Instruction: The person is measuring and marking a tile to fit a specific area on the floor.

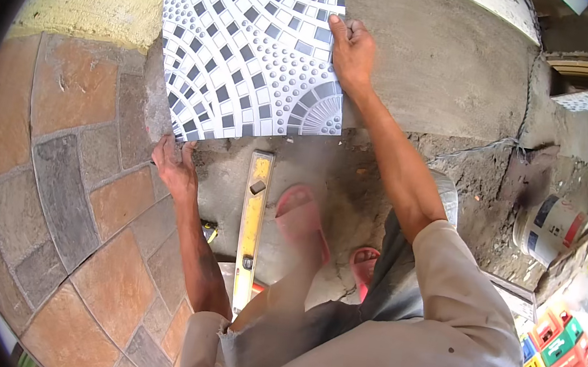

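The mosaic-patterned tile (240,54) extends ahead of the left hand (178,172), its hold unclear, and leftward from the right hand (354,56), clamped on its edge.

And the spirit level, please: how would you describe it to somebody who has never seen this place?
Find the large grey-and-white patterned tile at the top. Below it, between the left forearm and the left pink slipper, is the spirit level. Its long, straight, yellow body sets it apart from the rounded slipper and the grey concrete beside it.
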`<state>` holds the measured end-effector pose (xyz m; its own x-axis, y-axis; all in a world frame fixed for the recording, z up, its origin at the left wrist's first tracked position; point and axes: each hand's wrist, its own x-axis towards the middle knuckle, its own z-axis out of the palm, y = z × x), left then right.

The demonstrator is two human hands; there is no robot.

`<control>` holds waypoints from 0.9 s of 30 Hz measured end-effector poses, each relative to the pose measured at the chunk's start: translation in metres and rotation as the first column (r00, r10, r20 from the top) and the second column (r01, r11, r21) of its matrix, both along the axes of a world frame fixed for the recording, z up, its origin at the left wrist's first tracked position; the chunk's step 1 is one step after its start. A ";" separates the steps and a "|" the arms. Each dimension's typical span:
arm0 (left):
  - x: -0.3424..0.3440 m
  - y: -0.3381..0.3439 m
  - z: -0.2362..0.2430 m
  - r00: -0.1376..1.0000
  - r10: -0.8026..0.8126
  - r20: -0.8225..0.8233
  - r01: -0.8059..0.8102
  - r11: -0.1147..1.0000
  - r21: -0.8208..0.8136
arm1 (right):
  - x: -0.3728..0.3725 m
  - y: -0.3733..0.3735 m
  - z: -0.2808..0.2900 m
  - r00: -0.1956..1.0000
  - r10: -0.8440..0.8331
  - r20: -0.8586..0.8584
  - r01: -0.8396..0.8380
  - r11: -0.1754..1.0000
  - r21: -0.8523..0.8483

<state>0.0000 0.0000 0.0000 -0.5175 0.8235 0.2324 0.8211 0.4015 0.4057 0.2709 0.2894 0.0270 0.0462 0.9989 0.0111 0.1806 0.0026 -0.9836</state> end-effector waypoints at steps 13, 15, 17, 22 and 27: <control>0.117 0.063 0.018 0.047 0.059 0.997 -0.570 0.821 -0.022 | 0.032 0.037 -0.003 1.000 -0.017 -0.014 0.018 0.995 0.095; 0.122 0.069 0.021 0.105 0.047 0.993 -0.549 0.836 0.018 | 0.044 0.040 0.009 0.999 -0.005 0.033 0.002 0.996 0.084; 0.128 0.078 0.022 0.134 0.170 0.976 -0.528 0.846 -0.074 | 0.052 0.045 0.012 0.996 0.003 0.089 -0.007 0.999 0.048; 0.121 0.076 0.048 0.190 0.160 0.969 -0.545 0.838 -0.031 | 0.034 0.040 0.025 0.998 0.040 -0.039 -0.037 0.997 0.065; 0.097 0.065 0.068 0.188 0.136 0.973 -0.574 0.819 -0.003 | 0.009 0.021 0.041 0.991 0.008 0.132 -0.024 0.992 0.122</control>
